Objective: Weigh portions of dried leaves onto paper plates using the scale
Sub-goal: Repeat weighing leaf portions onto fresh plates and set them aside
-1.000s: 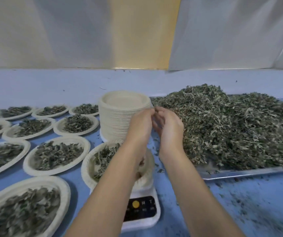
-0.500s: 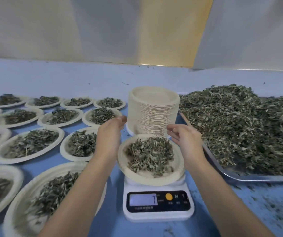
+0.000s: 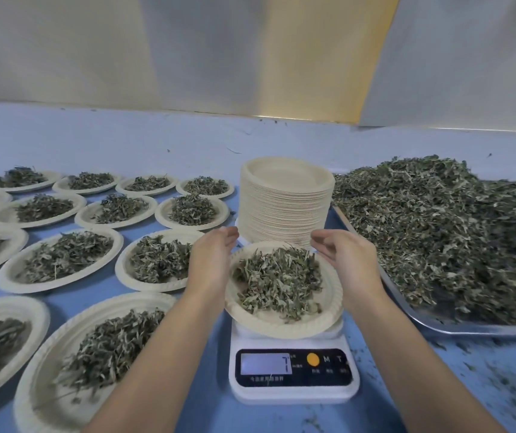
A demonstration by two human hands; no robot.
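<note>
Far left, rows of cream paper plates already filled with leaves (image 3: 63, 285) are laid out across the blue counter (image 3: 437, 385), presumably parked there as finished portions, well out of the way of the scale.

Next, the left hand (image 3: 211, 264) is held released, fingers relaxed and gripping nothing, just beside the left rim of the round cream paper plate (image 3: 281, 329) on the scale. Whether the rim is actually touched can't be told. The portion of dried green leaves (image 3: 277, 279) is heaped in that plate, which sits on the small white digital kitchen scale (image 3: 294, 392) at near centre. Probably both hands are kept off so the reading settles.

On the lit display (image 3: 264, 364) something like a "7" is shown, too blurry to be trusted. An orange button plus "M" and "T" can be read; the small print underneath can't.

Behind the scale a tall stack of empty cream plates (image 3: 286, 207) is kept within reach. The right hand (image 3: 348, 264) is loosely curled and empty by the right rim. Far right, the loose heap of dried leaves (image 3: 453, 229) is piled on a metal tray (image 3: 469, 329), handy for topping up.
</note>
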